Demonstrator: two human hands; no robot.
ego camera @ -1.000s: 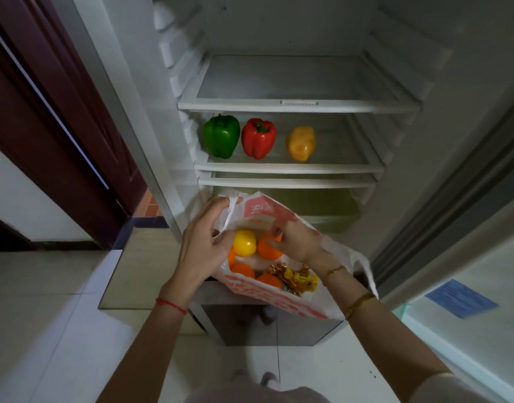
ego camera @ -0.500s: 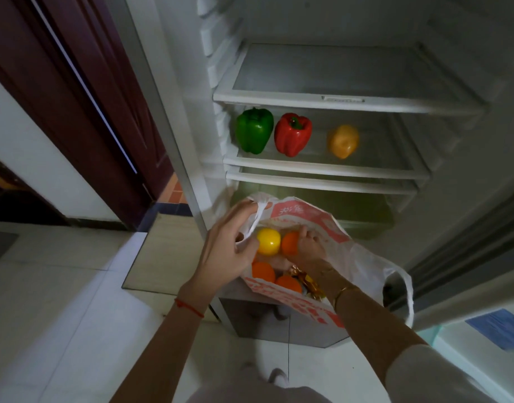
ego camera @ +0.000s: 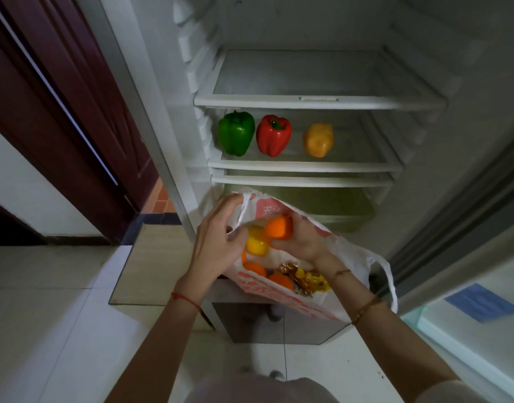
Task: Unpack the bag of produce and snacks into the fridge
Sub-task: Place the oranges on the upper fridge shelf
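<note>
A white plastic bag point(ego camera: 282, 295) with red print hangs open in front of the open fridge. My left hand point(ego camera: 218, 242) grips its left rim and handle. My right hand point(ego camera: 300, 242) is closed around an orange fruit point(ego camera: 279, 227), lifted just above the bag's mouth. Inside the bag lie a yellow fruit point(ego camera: 257, 245), more orange fruits point(ego camera: 280, 282) and gold-wrapped snacks point(ego camera: 308, 280). On the fridge's middle shelf point(ego camera: 305, 167) stand a green pepper point(ego camera: 236, 132), a red pepper point(ego camera: 273, 135) and a yellow pepper point(ego camera: 318, 140).
The top fridge shelf point(ego camera: 316, 101) is bare. A greenish crisper drawer point(ego camera: 337, 210) sits below the pepper shelf, behind the bag. A dark red wooden door point(ego camera: 61, 112) stands at the left. The fridge door point(ego camera: 468, 301) is open at the right. White floor tiles lie below.
My right hand has closed on an orange fruit and raised it out of the bag's mouth. My left hand keeps its hold on the bag's rim. The view has shifted closer.
</note>
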